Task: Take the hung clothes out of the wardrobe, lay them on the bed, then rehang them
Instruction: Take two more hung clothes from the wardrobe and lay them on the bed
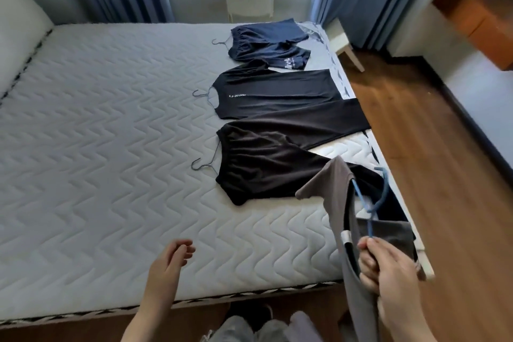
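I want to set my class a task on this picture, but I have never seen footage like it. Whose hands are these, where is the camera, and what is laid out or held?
There is no machine here. These are a person's two bare hands, filmed by one wide-angle camera worn on the head, looking forward and down. On the mattress three garments lie on hangers in a row: navy shorts farthest away, a black T-shirt in the middle, and black trousers nearest. The right hand pinches a blue hanger carrying a grey garment, above the bed's near right corner. The left hand is open over the mattress and holds nothing.
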Available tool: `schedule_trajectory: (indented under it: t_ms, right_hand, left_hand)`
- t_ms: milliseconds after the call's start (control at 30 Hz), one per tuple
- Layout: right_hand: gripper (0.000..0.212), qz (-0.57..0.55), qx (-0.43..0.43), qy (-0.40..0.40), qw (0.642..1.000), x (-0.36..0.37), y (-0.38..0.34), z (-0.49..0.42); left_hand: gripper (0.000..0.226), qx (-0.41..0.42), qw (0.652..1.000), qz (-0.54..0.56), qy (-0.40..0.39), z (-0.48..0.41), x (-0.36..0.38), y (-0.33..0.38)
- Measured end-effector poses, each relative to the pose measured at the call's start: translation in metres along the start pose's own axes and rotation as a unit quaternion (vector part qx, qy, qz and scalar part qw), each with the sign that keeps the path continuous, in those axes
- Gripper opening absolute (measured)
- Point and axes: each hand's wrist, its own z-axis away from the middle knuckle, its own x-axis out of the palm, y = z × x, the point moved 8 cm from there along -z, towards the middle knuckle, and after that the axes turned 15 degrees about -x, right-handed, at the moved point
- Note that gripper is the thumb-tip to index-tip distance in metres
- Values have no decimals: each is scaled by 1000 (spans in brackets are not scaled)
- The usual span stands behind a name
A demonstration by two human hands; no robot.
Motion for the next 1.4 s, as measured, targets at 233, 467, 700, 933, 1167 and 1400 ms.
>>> schedule_trajectory:
  t_ms: [233,467,700,933,1167,1400]
  right_hand:
    - [28,-4,63,-30,998,35,22,34]
    - [27,-43,75,80,993,67,43,71]
    - [29,-57,-15,234,970,154,61,115]
    - [28,-55,-101,318,941,304,51,177]
    - [23,-56,-98,297,948,449,87,164]
    - [22,-97,-66,270,956,606,193,75]
  left_hand:
    - [26,-21,1000,3,-4,13,-24,-43]
    - [26,-11,1000,6,-29,-31,-74,-41]
    - [27,23,994,-46,-92,-117,-169,-38]
    - [27,59,990,-98,-86,-181,-336,-21]
    - [35,34,992,-115,-31,-255,-428,-39]
    - [23,29,988,-144,40,-366,-451,-75]
